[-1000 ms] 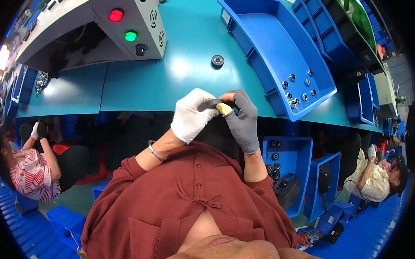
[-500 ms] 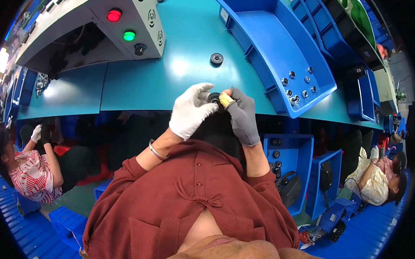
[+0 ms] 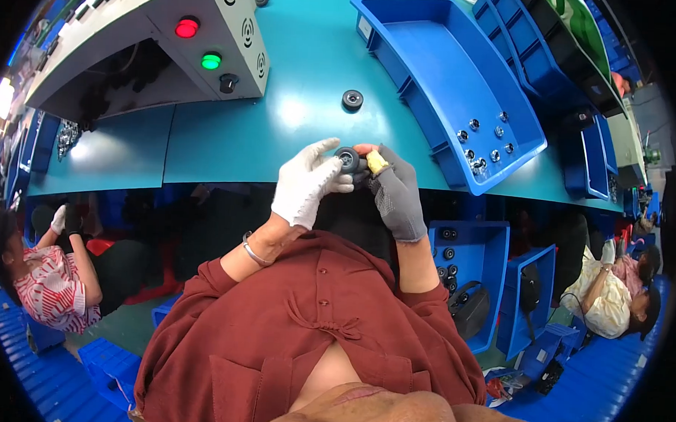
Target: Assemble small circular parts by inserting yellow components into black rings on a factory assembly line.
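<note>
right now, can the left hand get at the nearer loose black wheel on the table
Probably yes: the nearer loose black wheel lies on the teal table ahead of the left hand, with nothing visible blocking it. That hand holds another wheel, though, so it would likely need freeing first.

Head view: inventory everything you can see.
Table: 1, teal, middle
Machine: 1, off-white, table's left
Lamps: 2, red and green, machine front
Loose wheel: 1, black, mid-table
Large tray: 1, blue, table's right
Small parts: about nine, shiny silver, tray's near end
Crates: several, blue and black, upper right
Lower bins: at least two, blue, below table, right
Bin wheels: several, black, larger lower bin
Co-workers: at least three, mixed clothing, both sides
Held wheel: 1, black, in left hand
Yellow piece: 1, yellow, at right hand
Left hand: 1, white glove, centre
Right hand: 1, grey glove, centre
</note>
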The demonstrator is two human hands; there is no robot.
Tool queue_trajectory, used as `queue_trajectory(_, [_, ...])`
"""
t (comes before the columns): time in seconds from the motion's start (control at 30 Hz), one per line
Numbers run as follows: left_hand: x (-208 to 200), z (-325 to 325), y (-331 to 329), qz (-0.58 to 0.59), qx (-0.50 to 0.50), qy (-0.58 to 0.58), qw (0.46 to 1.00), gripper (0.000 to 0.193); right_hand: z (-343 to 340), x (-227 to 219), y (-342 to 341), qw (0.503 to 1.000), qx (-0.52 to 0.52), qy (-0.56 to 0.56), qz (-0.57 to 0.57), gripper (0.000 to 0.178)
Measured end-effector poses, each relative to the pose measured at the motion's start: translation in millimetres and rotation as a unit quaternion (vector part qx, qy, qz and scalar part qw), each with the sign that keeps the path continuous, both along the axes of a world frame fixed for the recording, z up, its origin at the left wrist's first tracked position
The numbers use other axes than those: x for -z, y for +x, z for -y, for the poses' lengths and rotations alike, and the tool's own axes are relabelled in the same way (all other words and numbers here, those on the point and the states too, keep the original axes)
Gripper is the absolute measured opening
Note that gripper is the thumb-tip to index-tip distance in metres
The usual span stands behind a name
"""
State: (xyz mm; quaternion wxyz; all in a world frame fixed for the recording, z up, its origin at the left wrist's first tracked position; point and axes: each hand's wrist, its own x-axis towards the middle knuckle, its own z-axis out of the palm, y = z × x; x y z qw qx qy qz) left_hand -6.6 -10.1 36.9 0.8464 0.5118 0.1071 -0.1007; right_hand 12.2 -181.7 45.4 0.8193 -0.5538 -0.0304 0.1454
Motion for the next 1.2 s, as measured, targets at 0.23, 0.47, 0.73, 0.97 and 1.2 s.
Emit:
queue_trajectory(0.23, [-4,4,-3,0.003,-0.003,-0.048,0.999,0.041,-4,3,-16,0.993,0.041,-0.084,0.071,0.034])
queue_trajectory(0.47, [4,4,5,0.033,-0.004,0.022,0.999,0.037,0,2,-8,0.989,0.032,-0.114,0.085,0.039])
queue_trajectory(0.73, [7,-2,18,0.104,0.001,0.082,0.991,0.038,-7,-1,9,0.972,0.087,-0.184,0.116,0.031])
queue_trajectory(0.97, [10,-62,-1,0.173,-0.062,0.231,0.955,0.03,-4,7,58,0.744,0.154,-0.511,0.401,0.019])
queue_trajectory(1.2, [-5,-170,15,0.203,-0.221,0.431,0.851,0.021,-20,10,78,0.73,0.124,-0.542,0.398,0.009])
